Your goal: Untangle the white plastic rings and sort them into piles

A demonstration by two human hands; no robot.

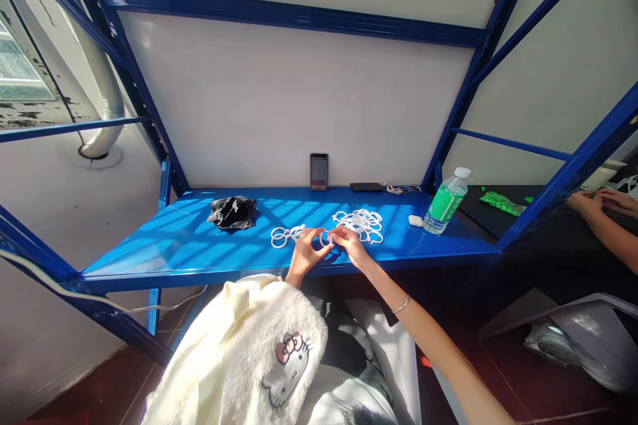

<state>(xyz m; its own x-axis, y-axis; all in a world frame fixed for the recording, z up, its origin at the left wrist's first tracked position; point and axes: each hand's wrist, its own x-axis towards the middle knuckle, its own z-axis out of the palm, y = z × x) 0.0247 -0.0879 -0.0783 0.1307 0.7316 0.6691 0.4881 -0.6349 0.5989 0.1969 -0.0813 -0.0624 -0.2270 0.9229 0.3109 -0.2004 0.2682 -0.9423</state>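
Note:
Between my two hands, at the front of the blue table, is a small white ring [324,238]. My left hand [308,249] pinches its left side between thumb and fingers. From the right, my right hand [347,241] grips the same ring with the fingertips. Just behind and to the right of my right hand lies a heap of white rings [366,222], tangled or stacked together. A few more white rings [280,236] lie on the table beside my left hand. Fine detail at my fingertips is too small to make out.
A crumpled black plastic bag [232,212] lies at the left of the blue table [169,239]. A phone [319,171] leans on the wall near a black flat device [366,187]. At right stand a water bottle [446,201] and a white case [415,220]. Another person's hands [598,202] are at far right.

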